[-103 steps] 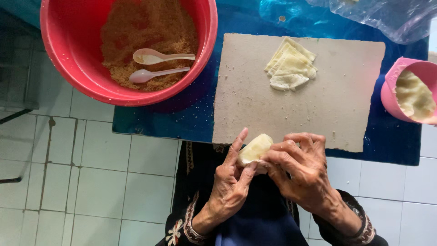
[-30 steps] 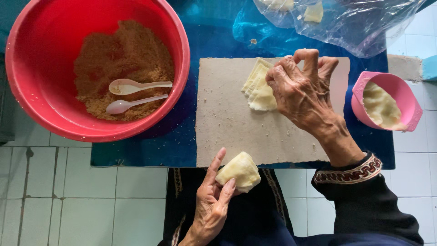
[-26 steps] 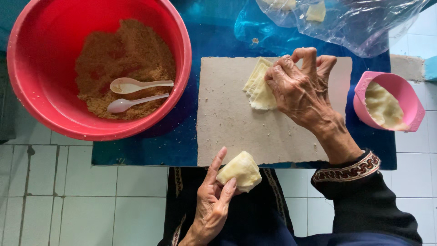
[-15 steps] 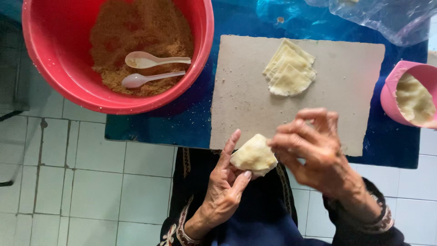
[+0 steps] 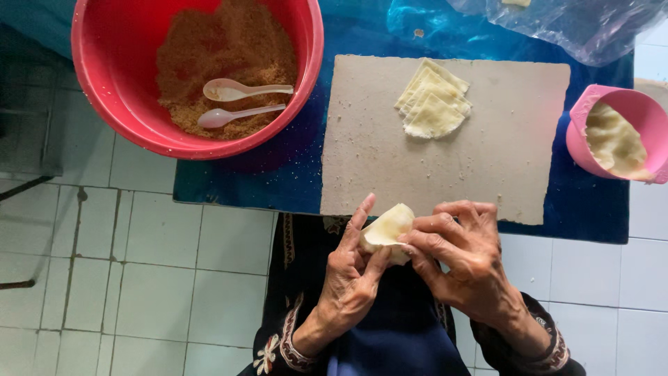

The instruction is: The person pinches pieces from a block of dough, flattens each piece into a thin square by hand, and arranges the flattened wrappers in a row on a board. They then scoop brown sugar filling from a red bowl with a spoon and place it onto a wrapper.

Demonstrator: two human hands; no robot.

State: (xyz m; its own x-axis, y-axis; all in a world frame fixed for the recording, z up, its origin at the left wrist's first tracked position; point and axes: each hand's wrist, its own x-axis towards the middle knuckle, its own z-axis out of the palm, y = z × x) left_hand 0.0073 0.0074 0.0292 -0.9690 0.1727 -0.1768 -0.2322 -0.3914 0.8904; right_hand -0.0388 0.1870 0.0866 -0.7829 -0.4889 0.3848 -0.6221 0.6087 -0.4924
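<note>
Head view. The left hand [image 5: 351,275] cradles a pale, folded dough wrapper [image 5: 387,226] on its curled fingers, thumb raised along the wrapper's left side. The right hand [image 5: 463,257] closes on the same wrapper from the right, fingertips pinched together on its near edge. Both hands are therefore clamped on the wrapper, held in the air just off the near edge of the board [image 5: 487,167], above the person's lap.

Handling judgement: the wrapper appears thin, soft and light. It bends to the shape of the fingers and would likely tear or stretch under a hard pinch. Its surface looks matt and floury, so slipping seems unlikely. Support is best kept underneath with flat fingers, with pressure applied only along the folded rim.

On the board, toward its far edge, lies a small stack of flat wrappers [image 5: 433,104], fanned slightly, touching one another. A red basin [image 5: 306,63] stands beyond the board's left edge, on the blue table [image 5: 236,181]; it holds brown crumbly filling [image 5: 229,49] and two white plastic spoons [image 5: 240,101] lying side by side on it. A pink bowl [image 5: 581,132] with pale paste stands at the table's right edge, just beside the board. A clear plastic bag [image 5: 577,24] lies at the far right corner.
</note>
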